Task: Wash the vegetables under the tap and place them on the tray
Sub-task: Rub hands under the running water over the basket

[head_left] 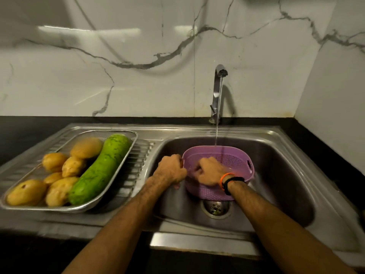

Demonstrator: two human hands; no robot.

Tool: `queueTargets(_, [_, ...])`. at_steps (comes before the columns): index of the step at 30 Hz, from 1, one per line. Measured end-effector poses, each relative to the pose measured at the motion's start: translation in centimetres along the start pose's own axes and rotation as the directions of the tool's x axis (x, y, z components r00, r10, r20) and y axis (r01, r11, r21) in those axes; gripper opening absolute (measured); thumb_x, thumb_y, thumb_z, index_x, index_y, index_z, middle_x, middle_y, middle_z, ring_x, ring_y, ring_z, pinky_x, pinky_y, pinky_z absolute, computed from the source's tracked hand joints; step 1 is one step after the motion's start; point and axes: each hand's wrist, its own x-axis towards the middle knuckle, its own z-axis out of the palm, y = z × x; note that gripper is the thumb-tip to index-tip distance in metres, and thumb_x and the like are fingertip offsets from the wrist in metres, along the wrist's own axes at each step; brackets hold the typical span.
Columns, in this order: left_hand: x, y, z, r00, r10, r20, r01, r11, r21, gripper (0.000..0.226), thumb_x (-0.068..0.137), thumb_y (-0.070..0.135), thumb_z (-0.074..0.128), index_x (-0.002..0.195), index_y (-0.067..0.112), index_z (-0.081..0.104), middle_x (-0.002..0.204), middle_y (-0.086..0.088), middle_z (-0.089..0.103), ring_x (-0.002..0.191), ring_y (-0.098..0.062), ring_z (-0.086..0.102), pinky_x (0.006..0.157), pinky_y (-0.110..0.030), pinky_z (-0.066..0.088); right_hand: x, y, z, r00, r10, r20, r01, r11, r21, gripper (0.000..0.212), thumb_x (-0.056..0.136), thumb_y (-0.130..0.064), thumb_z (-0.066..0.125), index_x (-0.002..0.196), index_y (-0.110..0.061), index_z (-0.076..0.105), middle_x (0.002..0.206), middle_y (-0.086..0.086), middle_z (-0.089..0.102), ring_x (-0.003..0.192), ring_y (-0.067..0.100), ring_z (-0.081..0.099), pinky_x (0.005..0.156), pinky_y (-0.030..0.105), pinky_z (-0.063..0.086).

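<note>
The left hand (171,168) curls its fingers over the left rim of a purple perforated basket (233,161), gripping it, with the forearm reaching in from the near left. The right hand (209,171) is a loose fist inside the basket, knuckles up; whether it holds anything cannot be told. The basket sits in the steel sink (286,175), above the drain (215,208), with a thin stream from the tap (218,91) falling at its far rim. On the drainboard to the left, a metal tray (83,208) holds a long green gourd (98,171) and several potatoes (26,191).
</note>
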Motion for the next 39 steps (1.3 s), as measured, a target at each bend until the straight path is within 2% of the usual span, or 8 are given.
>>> queueTargets(4, [-0.2,0.6,-2.3,0.987,0.042,-0.154,-0.045,0.999,-0.019,0.031,0.083,0.019,0.060,0.113,0.013,0.062,0.103,-0.015,0.071,0.081,-0.032,0.072,0.073,-0.042,0.062,-0.7,-1.1,0.6,0.992,-0.033,0.118,0.050,0.988,-0.146,0.039,0.083,-0.031,0.064,0.114,-0.008,0.062,0.121,0.018,0.063,0.111,0.036,0.059,0.088,0.038,0.051])
queueTargets(9, [-0.9,3.7,-5.9,0.870,0.162,-0.465,-0.282,0.938,-0.200,0.045,0.091,0.025,0.061,0.134,0.020,0.050,0.115,-0.006,0.064,0.081,-0.028,0.071,0.074,-0.043,0.062,-0.4,-0.3,0.3,0.996,-0.026,0.089,0.038,0.991,-0.128,0.042,0.083,-0.036,0.069,0.113,-0.007,0.066,0.116,0.016,0.068,0.104,0.033,0.064,0.088,0.039,0.055])
queueTargets(11, [-1.5,2.6,-4.2,0.909,0.147,-0.390,-0.214,0.967,-0.135,0.039,0.090,0.024,0.060,0.128,0.019,0.055,0.111,-0.008,0.068,0.080,-0.028,0.072,0.075,-0.042,0.062,-0.5,-0.3,0.3,0.995,-0.030,0.092,0.043,0.990,-0.136,0.040,0.083,-0.033,0.069,0.112,-0.006,0.065,0.115,0.016,0.067,0.105,0.034,0.063,0.086,0.036,0.053])
queueTargets(15, [-2.6,0.3,-1.0,0.996,-0.059,0.066,0.052,0.993,0.102,0.030,0.085,0.018,0.056,0.112,0.011,0.067,0.102,-0.014,0.072,0.072,-0.025,0.074,0.072,-0.031,0.061,-0.7,-0.6,0.5,0.995,-0.048,0.084,0.061,0.986,-0.157,0.034,0.080,-0.035,0.069,0.104,-0.011,0.066,0.108,0.013,0.067,0.100,0.032,0.062,0.078,0.031,0.048])
queueTargets(19, [-2.6,0.5,-3.6,0.987,0.027,-0.158,-0.017,0.998,0.067,0.033,0.086,0.018,0.062,0.118,0.013,0.067,0.112,-0.012,0.071,0.102,-0.027,0.068,0.089,-0.030,0.052,-1.0,-1.1,0.0,0.993,-0.071,0.092,0.085,0.984,-0.155,0.022,0.081,-0.035,0.071,0.083,-0.020,0.055,0.088,0.009,0.056,0.084,0.025,0.052,0.071,0.027,0.036])
queueTargets(25, [-4.0,-1.0,-10.2,0.955,-0.011,-0.297,-0.046,0.982,-0.185,0.038,0.087,0.009,0.062,0.123,0.021,0.060,0.110,-0.004,0.066,0.060,-0.016,0.072,0.055,-0.028,0.060,-0.9,-5.6,-2.2,0.977,-0.204,-0.060,0.205,0.979,0.008,0.033,0.085,-0.027,0.071,0.115,-0.015,0.068,0.102,0.001,0.072,0.093,0.016,0.067,0.083,0.025,0.051])
queueTargets(33, [-5.6,-6.6,-17.5,0.890,-0.090,-0.448,0.056,0.995,-0.088,0.056,0.081,0.011,0.066,0.136,0.023,0.058,0.132,-0.005,0.062,0.098,-0.026,0.069,0.089,-0.039,0.058,-0.3,-15.1,-2.5,0.924,-0.338,-0.180,0.369,0.911,0.182,0.030,0.082,-0.023,0.074,0.110,-0.013,0.071,0.100,0.001,0.074,0.087,0.014,0.069,0.092,0.032,0.055])
queueTargets(39, [-4.9,-9.1,-20.9,0.897,-0.175,-0.405,0.132,0.982,-0.134,0.058,0.086,0.022,0.074,0.139,0.017,0.052,0.128,-0.011,0.061,0.099,-0.026,0.069,0.085,-0.036,0.059,0.0,-19.6,-2.4,0.898,-0.361,-0.252,0.407,0.899,0.165,0.040,0.084,-0.031,0.073,0.121,-0.016,0.066,0.116,0.001,0.069,0.108,0.017,0.064,0.095,0.028,0.049])
